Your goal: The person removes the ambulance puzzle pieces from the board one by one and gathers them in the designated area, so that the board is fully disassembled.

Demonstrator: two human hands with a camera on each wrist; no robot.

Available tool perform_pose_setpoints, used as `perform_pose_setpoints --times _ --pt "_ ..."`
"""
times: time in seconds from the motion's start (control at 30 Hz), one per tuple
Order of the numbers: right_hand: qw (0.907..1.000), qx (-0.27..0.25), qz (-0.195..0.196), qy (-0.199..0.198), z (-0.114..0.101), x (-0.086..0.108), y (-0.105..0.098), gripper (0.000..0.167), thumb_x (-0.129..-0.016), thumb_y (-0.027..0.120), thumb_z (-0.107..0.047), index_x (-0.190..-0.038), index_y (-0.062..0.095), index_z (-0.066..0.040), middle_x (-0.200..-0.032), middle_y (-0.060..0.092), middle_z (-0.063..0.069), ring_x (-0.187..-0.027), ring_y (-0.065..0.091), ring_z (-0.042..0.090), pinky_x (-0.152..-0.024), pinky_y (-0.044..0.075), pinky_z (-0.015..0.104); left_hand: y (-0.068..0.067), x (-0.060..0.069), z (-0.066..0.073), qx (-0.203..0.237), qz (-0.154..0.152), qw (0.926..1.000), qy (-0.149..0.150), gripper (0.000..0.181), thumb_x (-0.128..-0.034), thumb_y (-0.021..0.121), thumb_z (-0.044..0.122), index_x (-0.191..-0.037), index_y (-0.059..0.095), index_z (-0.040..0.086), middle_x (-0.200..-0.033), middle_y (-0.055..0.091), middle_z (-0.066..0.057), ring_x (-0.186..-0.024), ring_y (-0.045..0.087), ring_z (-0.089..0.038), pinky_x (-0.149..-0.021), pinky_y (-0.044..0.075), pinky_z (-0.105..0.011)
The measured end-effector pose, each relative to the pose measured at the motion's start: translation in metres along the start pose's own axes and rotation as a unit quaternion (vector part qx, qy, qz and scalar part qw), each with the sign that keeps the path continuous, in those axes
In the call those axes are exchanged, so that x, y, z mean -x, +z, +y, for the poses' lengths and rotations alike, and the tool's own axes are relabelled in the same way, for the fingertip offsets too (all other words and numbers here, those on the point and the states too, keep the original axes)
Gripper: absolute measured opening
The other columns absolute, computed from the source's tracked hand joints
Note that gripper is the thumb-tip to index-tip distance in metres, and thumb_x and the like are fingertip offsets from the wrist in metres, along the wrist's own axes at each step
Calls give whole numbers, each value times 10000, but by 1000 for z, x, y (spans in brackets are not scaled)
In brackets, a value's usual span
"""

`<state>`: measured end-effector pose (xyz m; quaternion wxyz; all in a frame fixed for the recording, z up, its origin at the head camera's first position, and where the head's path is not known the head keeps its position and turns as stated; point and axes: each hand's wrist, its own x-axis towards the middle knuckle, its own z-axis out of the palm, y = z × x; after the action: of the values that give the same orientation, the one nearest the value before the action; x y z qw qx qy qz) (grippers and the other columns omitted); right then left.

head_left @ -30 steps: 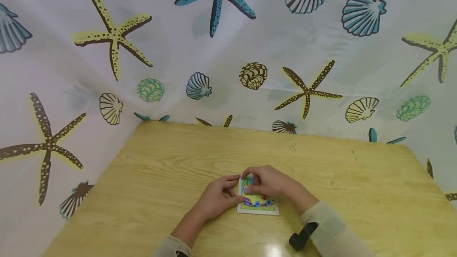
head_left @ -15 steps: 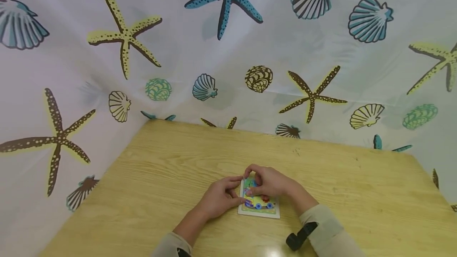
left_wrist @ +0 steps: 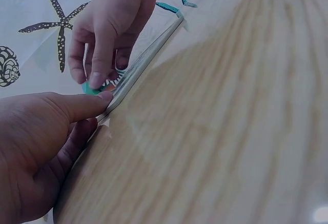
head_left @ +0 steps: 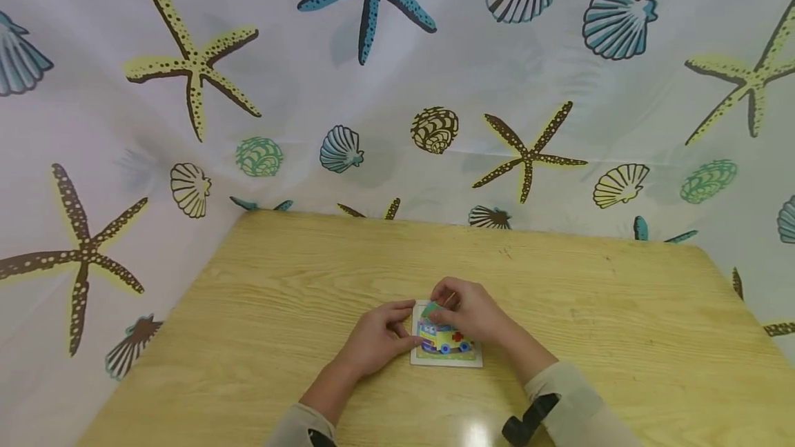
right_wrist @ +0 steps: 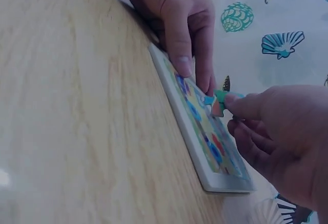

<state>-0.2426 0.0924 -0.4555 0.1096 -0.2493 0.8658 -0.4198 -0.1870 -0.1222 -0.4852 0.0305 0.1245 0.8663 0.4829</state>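
Note:
A small picture puzzle board (head_left: 446, 363) with a white frame and a yellow vehicle with a red cross lies flat on the table. My right hand (head_left: 475, 312) pinches a green puzzle piece (right_wrist: 220, 100) between thumb and fingers, tilted above the upper left of the board (right_wrist: 182, 114). In the left wrist view a bit of that green piece (left_wrist: 91, 88) shows under the right hand (left_wrist: 110, 34). My left hand (head_left: 375, 340) lies at the board's left edge, its thumb on the board and its relaxed fingers along the side.
The wooden table (head_left: 310, 261) spreads around the board. Behind it and at the sides hangs a white cloth (head_left: 397, 88) printed with starfish and shells. A black strap with a small device (head_left: 528, 421) sits on the right wrist.
My right hand has risen slightly off the board, and the green piece now shows lifted in its fingers. The left hand stays at the board's left edge. The head view has shifted slightly.

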Motion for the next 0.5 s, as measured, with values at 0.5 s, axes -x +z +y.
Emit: perform_pose_setpoints --times 0.5 --pt "9651 -1889 922 1562 23 33 -36 232 -964 643 -71 -1148 621 70 -1012 626 147 -816 678 152 -752 590 282 -1 2 3 100 58 9999 -43 567 -837 815 157 -1327 609 -43 -1435 570 -87 -810 601 -77 -649 495 -183"
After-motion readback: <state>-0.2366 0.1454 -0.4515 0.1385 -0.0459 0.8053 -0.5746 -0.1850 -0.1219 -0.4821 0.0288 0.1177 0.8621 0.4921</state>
